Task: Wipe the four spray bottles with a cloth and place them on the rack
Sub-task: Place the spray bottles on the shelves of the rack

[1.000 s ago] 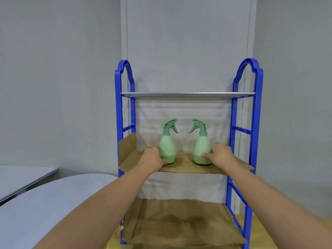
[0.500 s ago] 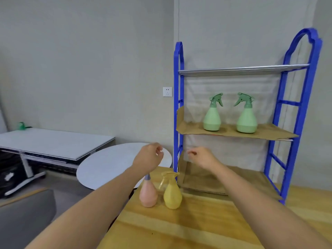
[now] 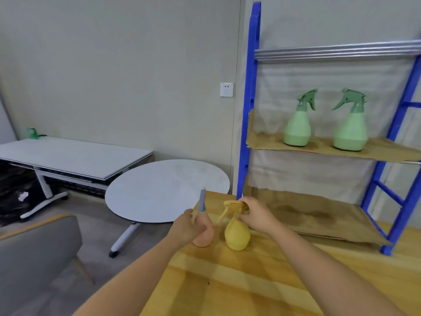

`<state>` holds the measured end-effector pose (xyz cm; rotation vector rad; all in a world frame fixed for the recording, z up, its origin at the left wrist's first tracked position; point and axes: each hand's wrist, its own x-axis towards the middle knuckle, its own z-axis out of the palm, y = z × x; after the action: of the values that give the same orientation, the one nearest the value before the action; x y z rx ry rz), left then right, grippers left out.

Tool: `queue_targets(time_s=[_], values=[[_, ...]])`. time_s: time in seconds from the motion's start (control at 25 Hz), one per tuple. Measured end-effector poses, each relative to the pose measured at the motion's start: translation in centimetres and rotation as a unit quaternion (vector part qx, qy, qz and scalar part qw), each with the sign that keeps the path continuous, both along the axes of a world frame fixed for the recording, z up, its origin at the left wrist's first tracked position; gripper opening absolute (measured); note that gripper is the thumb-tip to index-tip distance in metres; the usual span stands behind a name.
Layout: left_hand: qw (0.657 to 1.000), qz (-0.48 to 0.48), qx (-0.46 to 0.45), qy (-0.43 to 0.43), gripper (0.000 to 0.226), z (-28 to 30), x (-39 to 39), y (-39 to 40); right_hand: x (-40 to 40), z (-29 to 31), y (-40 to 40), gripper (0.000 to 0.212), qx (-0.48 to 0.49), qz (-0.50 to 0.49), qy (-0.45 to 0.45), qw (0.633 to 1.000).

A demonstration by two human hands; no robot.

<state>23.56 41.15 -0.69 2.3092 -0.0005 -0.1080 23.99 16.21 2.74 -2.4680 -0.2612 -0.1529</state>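
Bottles three and four taken in hand; two already shelved

Step in hand, by judgement: pick-up of the remaining pair. Two green spray bottles (image 3: pixel 297 126) (image 3: pixel 350 131) stand upright on the cardboard-lined middle shelf of the blue rack (image 3: pixel 247 110), at 2 o'clock in view. The pink spray bottle (image 3: pixel 204 236) and yellow spray bottle (image 3: pixel 237 233) stand side by side on the wooden table (image 3: pixel 250 281), near centre, just at 8 o'clock from the rack's foot.

Left hand (image 3: pixel 189 226) is wrapped round the pink bottle's body. Right hand (image 3: pixel 255 216) is curled at the yellow bottle's neck, fingers at the trigger head; grip appears closed, though motion blur leaves this uncertain.

No cloth is visible in this view. Next move calls for a wipe of each bottle, then a lift toward 2 o'clock onto a shelf.

Surroundings: round grey table (image 3: pixel 166 190) at 10 o'clock, rectangular white desk (image 3: pixel 68 156) at 9 o'clock, grey chair (image 3: pixel 34 258) at 8 o'clock. The rack's blue upright stands between the bottles and the shelf; the green pair occupy the shelf's middle.
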Motion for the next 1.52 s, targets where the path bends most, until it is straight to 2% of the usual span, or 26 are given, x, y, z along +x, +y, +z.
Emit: queue_targets(time_s=[0.08, 0.16, 0.24, 0.4, 0.52, 0.8, 1.0, 1.32, 1.4, 1.52], values=[[1.000, 0.009, 0.014, 0.005, 0.070, -0.6, 0.7, -1.5, 0.4, -0.4, -0.8, 0.018, 0.018, -0.037, 0.000, 0.999], [0.999, 0.029, 0.022, -0.012, 0.046, -0.8, 0.9, -2.6, 0.2, -0.6, -1.7, 0.019, 0.038, -0.072, 0.003, 0.997], [0.999, 0.034, 0.018, -0.023, 0.035, -1.1, 1.0, -3.1, -0.3, -0.7, -3.0, 0.019, 0.039, -0.076, 0.002, 0.996], [0.999, 0.005, 0.023, -0.036, 0.038, -0.9, -1.1, -4.0, -2.7, 0.6, -6.0, 0.018, 0.039, -0.090, -0.003, 0.995], [0.998, -0.045, 0.032, -0.038, 0.050, 0.3, -3.4, -5.9, -5.1, 2.7, -9.0, 0.020, 0.045, -0.132, -0.023, 0.990], [0.989, -0.120, -0.036, -0.072, 0.044, 4.5, -4.2, -15.1, -8.7, 5.6, -17.8, 0.025, 0.042, -0.221, -0.066, 0.972], [0.985, -0.131, -0.049, -0.098, 0.047, 5.8, 0.3, -22.0, -5.9, 6.7, -23.2, 0.025, 0.050, -0.255, -0.088, 0.961], [0.986, -0.094, -0.065, -0.121, 0.054, 2.2, 7.5, -29.0, 2.2, 2.9, -27.9, 0.013, 0.058, -0.271, -0.062, 0.959], [0.988, -0.097, -0.031, -0.115, 0.060, 0.9, 8.1, -30.0, 2.6, 1.5, -28.2, 0.027, 0.088, -0.267, -0.061, 0.958], [0.989, -0.120, 0.009, -0.081, 0.086, -0.4, 8.5, -30.2, 1.7, -0.5, -28.0, 0.076, 0.145, -0.289, -0.063, 0.944]])
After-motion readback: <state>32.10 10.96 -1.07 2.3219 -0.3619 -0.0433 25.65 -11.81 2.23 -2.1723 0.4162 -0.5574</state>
